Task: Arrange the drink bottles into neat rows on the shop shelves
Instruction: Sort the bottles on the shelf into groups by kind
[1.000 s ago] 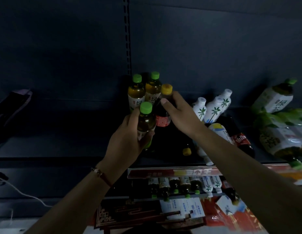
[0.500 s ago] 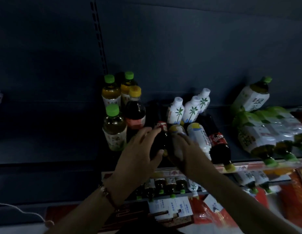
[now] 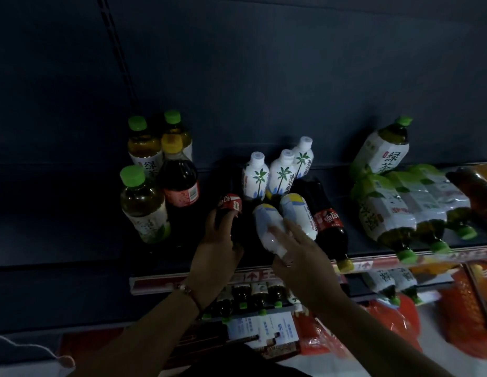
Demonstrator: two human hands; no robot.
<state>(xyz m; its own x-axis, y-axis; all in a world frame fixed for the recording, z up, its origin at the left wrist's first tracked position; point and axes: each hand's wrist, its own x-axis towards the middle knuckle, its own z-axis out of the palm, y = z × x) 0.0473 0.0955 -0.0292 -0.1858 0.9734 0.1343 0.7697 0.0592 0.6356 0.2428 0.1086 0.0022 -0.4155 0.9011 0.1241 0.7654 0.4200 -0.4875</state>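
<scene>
Dark shelf [image 3: 73, 240], dimly lit: we note the left hand [image 3: 217, 240] curled around a lying cola bottle [image 3: 230, 205], the right hand [image 3: 299, 257] gripping a lying white bottle [image 3: 266, 227]. Beside them stand green-capped tea bottles [image 3: 144, 202] and palm-printed bottles [image 3: 280, 172].

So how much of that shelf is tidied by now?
Done: the tea bottles at the left and three white bottles stand upright. In hand: the left hand grips a lying cola; the right hand holds a lying white bottle. Left: the toppled green-tea bottles at the right.
</scene>
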